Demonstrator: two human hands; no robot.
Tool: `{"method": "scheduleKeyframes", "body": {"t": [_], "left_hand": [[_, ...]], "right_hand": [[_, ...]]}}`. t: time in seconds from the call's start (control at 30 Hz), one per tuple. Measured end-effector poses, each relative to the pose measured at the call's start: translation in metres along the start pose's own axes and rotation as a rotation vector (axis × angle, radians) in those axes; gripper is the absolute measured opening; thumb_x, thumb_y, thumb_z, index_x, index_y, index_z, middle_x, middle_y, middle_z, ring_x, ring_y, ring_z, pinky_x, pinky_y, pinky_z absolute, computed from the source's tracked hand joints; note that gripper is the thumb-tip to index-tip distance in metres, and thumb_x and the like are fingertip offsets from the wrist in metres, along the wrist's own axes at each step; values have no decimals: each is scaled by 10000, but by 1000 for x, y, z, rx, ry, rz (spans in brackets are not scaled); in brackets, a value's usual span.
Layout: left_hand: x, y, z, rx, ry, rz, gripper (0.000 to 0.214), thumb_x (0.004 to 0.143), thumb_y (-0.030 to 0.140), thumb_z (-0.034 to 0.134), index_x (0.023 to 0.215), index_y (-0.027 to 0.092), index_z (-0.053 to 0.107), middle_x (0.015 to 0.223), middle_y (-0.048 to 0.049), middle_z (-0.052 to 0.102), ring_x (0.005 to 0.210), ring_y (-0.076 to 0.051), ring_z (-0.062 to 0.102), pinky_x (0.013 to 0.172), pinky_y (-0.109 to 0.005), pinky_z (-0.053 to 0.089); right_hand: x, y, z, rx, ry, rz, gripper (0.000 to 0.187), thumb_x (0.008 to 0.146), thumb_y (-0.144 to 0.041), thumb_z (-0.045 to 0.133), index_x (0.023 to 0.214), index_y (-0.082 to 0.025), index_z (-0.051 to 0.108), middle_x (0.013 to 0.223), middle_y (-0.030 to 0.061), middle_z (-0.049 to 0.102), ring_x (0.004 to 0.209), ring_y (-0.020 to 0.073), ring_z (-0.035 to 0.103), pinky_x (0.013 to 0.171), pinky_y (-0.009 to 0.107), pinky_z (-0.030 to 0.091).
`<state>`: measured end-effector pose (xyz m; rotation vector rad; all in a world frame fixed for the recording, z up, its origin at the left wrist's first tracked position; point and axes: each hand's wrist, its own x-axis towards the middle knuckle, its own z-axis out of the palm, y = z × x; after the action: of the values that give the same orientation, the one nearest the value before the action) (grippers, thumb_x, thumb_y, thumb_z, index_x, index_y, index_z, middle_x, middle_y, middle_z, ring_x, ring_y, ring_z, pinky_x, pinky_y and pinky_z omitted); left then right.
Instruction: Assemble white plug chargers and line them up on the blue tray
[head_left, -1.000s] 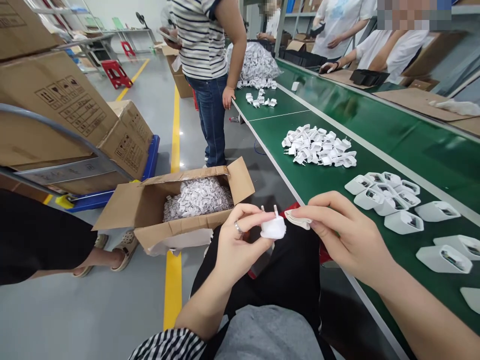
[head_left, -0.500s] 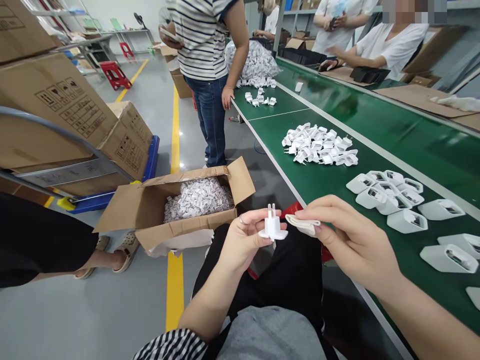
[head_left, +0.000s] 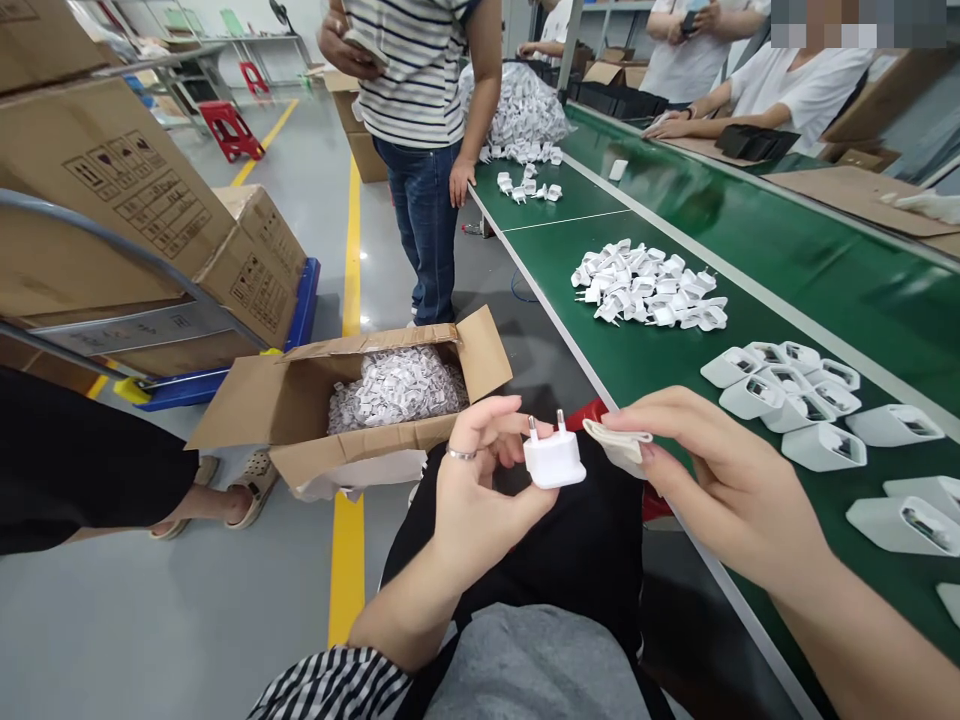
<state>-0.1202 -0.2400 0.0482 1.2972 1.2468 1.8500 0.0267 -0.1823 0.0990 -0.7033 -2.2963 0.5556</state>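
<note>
Between the thumb and fingers of my left hand (head_left: 484, 480) is a white two-pin plug piece (head_left: 553, 462), its metal pins pointing up. My right hand (head_left: 720, 480) pinches a folded off-white cloth (head_left: 619, 440) just to the right of the plug piece, with a small gap between them. On the green worktable (head_left: 675, 365), beyond my right hand, stand several white charger housings (head_left: 825, 446) with open ends. Farther along the table lies a heap of white plug pieces (head_left: 645, 285).
An open cardboard box (head_left: 382, 440) of small white parts stands on the floor ahead. Stacked cartons (head_left: 135, 200) sit on a blue trolley (head_left: 195, 385) at left. A person in a striped shirt (head_left: 412, 80) stands by the table; others work across it. A large bag of white parts (head_left: 525, 105) lies farther back.
My left hand has turned the plug piece, so its broad side and two spread pins now show. The right hand still pinches the cloth. The standing person's phone-holding hand has moved right.
</note>
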Motion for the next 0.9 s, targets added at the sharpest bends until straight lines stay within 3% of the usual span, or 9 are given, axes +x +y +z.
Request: {"method": "scheduleKeyframes", "body": {"t": [0.13, 0.3, 0.5, 0.9], "left_hand": [[-2, 1, -2, 56, -17, 11, 499, 547, 39, 610, 975, 227, 436, 735, 33, 563, 731, -99, 551, 687, -225, 442], [-4, 0, -1, 81, -107, -20, 520, 535, 51, 628, 984, 227, 433, 701, 50, 545, 718, -90, 562, 709, -209, 456], [-4, -2, -2, 71, -106, -78, 488, 548, 74, 627, 974, 220, 439, 694, 47, 550, 709, -93, 567, 683, -202, 464], [-1, -5, -2, -33, -108, -167, 486, 526, 61, 643, 950, 206, 457, 691, 30, 579, 714, -114, 585, 698, -222, 463]], "right_hand": [[-2, -6, -2, -131, -32, -124, 231, 770, -88, 380, 892, -215, 528, 775, 40, 518, 690, 117, 505, 537, 229, 430], [-4, -12, 6, -284, -82, -225, 226, 755, -54, 375, 827, -186, 544, 714, 30, 513, 645, 109, 457, 536, 233, 394], [-2, -10, 13, -434, -142, -256, 239, 772, -88, 352, 795, -181, 571, 648, 24, 508, 595, 112, 429, 507, 239, 337], [1, 1, 11, -450, -179, -247, 236, 767, -110, 358, 791, -193, 577, 673, 33, 513, 601, 127, 431, 516, 260, 342]]}}
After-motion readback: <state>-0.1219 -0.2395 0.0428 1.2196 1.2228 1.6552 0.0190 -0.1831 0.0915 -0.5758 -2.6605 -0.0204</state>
